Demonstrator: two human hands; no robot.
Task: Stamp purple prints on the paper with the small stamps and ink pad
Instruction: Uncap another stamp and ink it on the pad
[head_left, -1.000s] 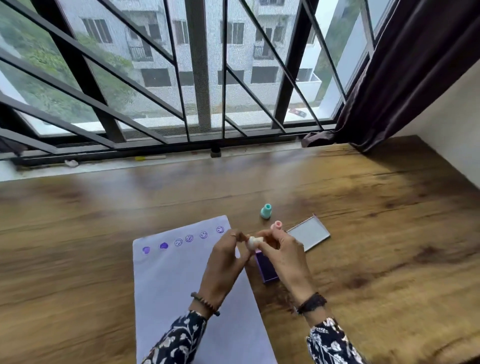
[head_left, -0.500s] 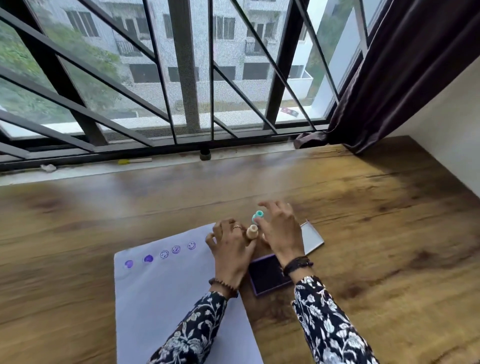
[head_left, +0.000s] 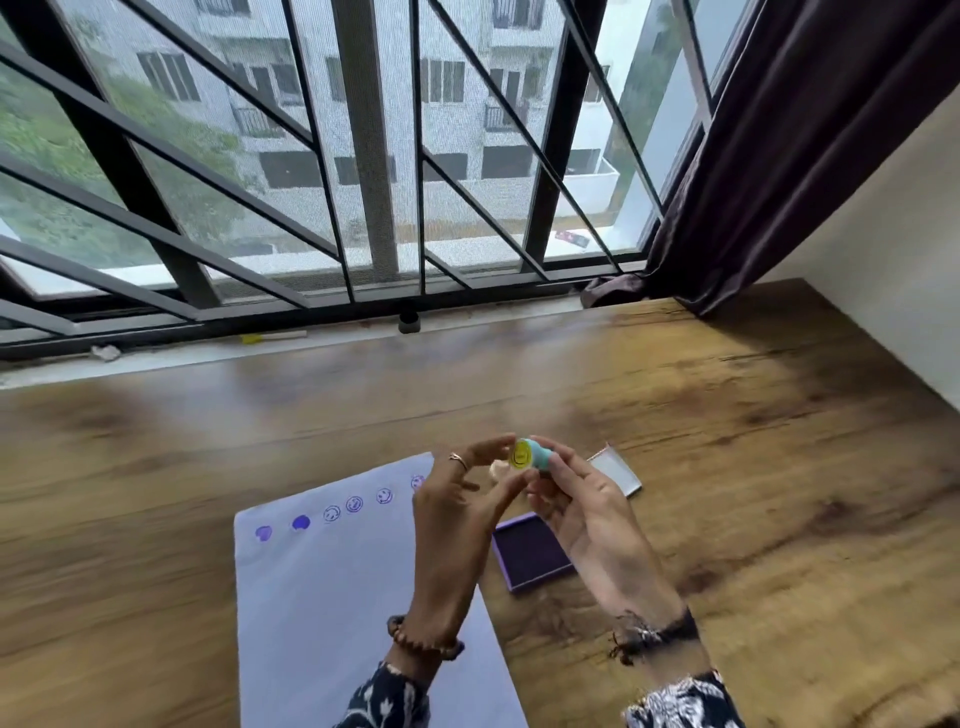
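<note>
Two hands were raised above the wooden table (head_left: 727, 415), meeting over the far right corner of the paper (head_left: 332, 597). Right hand (head_left: 587, 514): palm turned up and inward, fingers curled, pinching a small teal stamp (head_left: 537, 456) between thumb and fingertips. The stamp lay tilted on its side, its round yellow face (head_left: 519, 455) turned toward the wearer; a smiley outline showed on it, no legible writing. Left hand (head_left: 457, 499): fingers loosely spread, thumb and forefinger tips at the edge of the yellow face; I could not tell whether they gripped it or only touched it. One ring on a left finger, one beaded bracelet (head_left: 423, 642) on the left wrist, one dark band (head_left: 654, 631) on the right wrist. Both sleeves dark with a white floral pattern.

Prints counted along the paper's far edge: six in view. Two solid purple blobs (head_left: 283, 527) at the left, three outlined smiley faces (head_left: 356, 504) next, and a sixth print (head_left: 417, 482) partly hidden behind the left hand. No brand or text readable anywhere.

One ink pad (head_left: 532, 558), open, dark purple, lay on the table just beside the paper's right edge, below the hands. One lid (head_left: 618, 473), grey-white, lay on the table beyond the right hand, partly hidden. One pale small object (head_left: 497, 470) showed between the hands, too blurred to identify. Window with black bars and a dark curtain (head_left: 779, 156) stood behind the table.
</note>
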